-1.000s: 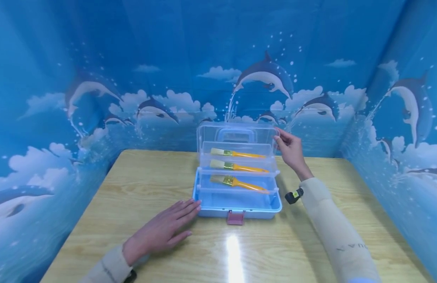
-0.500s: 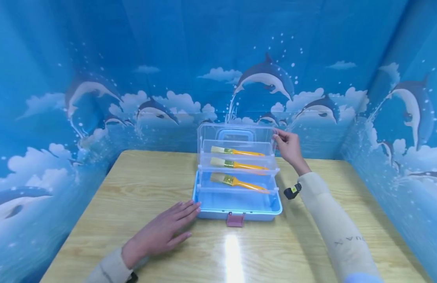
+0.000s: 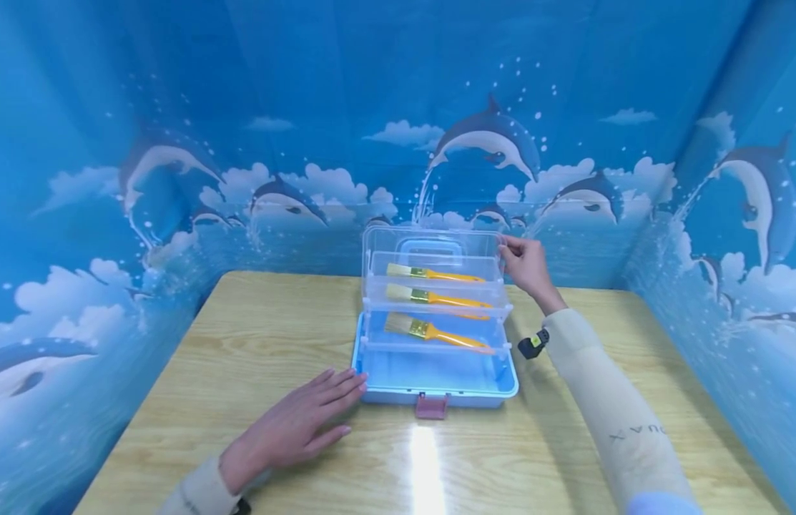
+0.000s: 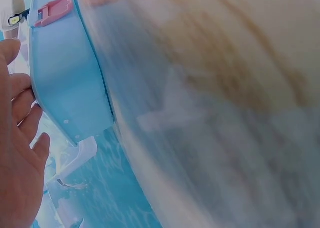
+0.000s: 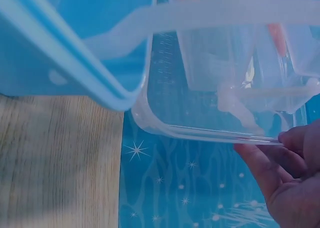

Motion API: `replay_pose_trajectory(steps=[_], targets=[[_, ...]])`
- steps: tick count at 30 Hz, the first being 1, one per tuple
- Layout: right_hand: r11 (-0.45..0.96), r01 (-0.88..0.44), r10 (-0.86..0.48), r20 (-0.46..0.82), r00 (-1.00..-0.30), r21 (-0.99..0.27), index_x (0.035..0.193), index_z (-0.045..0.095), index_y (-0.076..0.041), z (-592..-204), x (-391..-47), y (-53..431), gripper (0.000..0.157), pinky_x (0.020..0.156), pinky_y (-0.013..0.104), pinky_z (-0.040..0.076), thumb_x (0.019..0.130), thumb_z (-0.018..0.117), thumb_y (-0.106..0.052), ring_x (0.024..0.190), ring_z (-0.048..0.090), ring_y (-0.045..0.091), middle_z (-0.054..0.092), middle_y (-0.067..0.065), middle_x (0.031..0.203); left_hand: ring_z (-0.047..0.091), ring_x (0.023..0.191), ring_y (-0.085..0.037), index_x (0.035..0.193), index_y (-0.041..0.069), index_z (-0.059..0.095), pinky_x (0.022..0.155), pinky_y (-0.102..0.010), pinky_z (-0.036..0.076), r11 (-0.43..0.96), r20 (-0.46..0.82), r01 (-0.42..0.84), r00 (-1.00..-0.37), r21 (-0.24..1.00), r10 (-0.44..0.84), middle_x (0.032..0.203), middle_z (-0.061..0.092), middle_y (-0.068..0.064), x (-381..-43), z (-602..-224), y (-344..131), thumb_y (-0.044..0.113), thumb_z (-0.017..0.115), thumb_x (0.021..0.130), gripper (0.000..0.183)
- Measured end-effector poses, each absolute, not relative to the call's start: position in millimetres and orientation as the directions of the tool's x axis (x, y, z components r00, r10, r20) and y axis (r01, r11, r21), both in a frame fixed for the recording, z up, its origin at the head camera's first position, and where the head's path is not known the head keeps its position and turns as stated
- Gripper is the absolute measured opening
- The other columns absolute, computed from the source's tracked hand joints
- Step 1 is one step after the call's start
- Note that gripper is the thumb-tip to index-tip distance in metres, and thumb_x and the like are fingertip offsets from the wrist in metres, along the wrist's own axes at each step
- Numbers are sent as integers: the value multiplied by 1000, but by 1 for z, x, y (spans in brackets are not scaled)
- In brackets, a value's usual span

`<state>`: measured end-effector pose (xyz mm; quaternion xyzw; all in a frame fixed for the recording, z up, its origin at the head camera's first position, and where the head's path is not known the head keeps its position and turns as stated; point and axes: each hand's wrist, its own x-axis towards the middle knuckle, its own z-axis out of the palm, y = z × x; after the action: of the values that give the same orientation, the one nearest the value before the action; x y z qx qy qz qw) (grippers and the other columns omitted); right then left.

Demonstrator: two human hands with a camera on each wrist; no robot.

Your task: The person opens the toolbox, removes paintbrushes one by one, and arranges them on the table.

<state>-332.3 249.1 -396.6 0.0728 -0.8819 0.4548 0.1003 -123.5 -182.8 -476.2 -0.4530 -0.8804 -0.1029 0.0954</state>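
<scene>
Box: opaque plastic, smooth, soft sheen along the rim. Lid: clear plastic, thin, glossy edges. Trays: translucent plastic, cloudier than the lid. Latch: opaque plastic, smooth. Brushes: bristles fibrous and matt; ferrules shiny, metal by their look; handles smooth. Table: wood-grain surface, smooth; from where I stand it throws back a bright streak of glare. Backdrop: printed sheet, softly creased; cloth or film, cannot tell. Sleeves: matt cloth.

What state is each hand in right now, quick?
Left hand: open, at the near left corner of the blue box.
Right hand: closed, pinching the right edge of the clear lid.
</scene>
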Motion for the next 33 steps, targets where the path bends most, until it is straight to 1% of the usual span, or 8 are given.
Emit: replay_pose_trajectory(steps=[10, 13, 16, 18, 22, 25, 29, 33], targets=[[581, -133, -20, 150, -989, -803, 146, 52, -1, -399, -334, 251, 43, 79, 33, 65, 109, 48, -22, 103, 67, 29, 66, 23, 127, 40, 148, -25, 152, 6, 46, 128, -34, 15, 541, 331, 838, -533, 76, 779, 161, 42, -7, -119, -476, -184, 38, 57, 104, 59], [582, -141, -10, 166, -986, -801, 145, 53, -1, -403, -335, 251, 43, 69, 26, 63, 109, 48, -23, 89, 67, 21, 67, 24, 124, 40, 148, -25, 152, 6, 46, 127, -34, 15, 535, 329, 841, -529, 80, 782, 161, 41, -6, -120, -476, -184, 38, 55, 104, 59], [581, -139, 1, 172, -985, -802, 144, 54, 0, -409, -336, 251, 42, 51, 21, 51, 109, 48, -22, 63, 57, 11, 69, 28, 109, 39, 148, -23, 153, 8, 45, 125, -39, 21, 543, 317, 836, -537, 78, 782, 162, 40, -4, -120, -476, -185, 41, 52, 105, 59], [582, -128, 8, 163, -987, -803, 144, 54, 1, -413, -337, 252, 42, 50, 19, 48, 109, 47, -22, 63, 56, 8, 69, 29, 109, 38, 149, -22, 154, 9, 44, 123, -42, 24, 551, 305, 830, -547, 80, 779, 163, 39, -2, -120, -476, -185, 42, 52, 105, 59], [568, -96, 6, 121, -993, -817, 145, 52, 2, -420, -339, 253, 43, 64, 16, 58, 109, 45, -20, 96, 70, 21, 66, 27, 127, 37, 149, -23, 155, 10, 43, 124, -41, 24, 557, 293, 827, -553, 76, 780, 163, 38, -2, -120, -475, -186, 42, 52, 105, 60], [556, -86, -7, 99, -995, -827, 147, 50, 2, -423, -340, 253, 44, 80, 26, 63, 109, 45, -20, 119, 65, 34, 62, 26, 137, 38, 149, -23, 155, 11, 42, 127, -35, 16, 550, 287, 832, -547, 76, 787, 163, 38, -2, -119, -475, -186, 42, 53, 105, 60], [538, -84, -22, 86, -996, -838, 149, 47, 2, -427, -342, 252, 47, 98, 43, 59, 109, 47, -22, 129, 59, 38, 58, 26, 142, 36, 150, -22, 156, 12, 41, 128, -29, 9, 558, 269, 825, -560, 91, 784, 164, 36, 0, -116, -474, -186, 40, 57, 104, 61], [507, -60, -50, 40, -998, -860, 151, 42, 4, -433, -340, 253, 50, 109, 50, 51, 108, 48, -21, 137, 51, 39, 51, 27, 148, 32, 152, -21, 158, 15, 38, 127, -34, 15, 585, 228, 803, -594, 116, 771, 165, 33, 3, -111, -473, -184, 41, 57, 103, 64]])
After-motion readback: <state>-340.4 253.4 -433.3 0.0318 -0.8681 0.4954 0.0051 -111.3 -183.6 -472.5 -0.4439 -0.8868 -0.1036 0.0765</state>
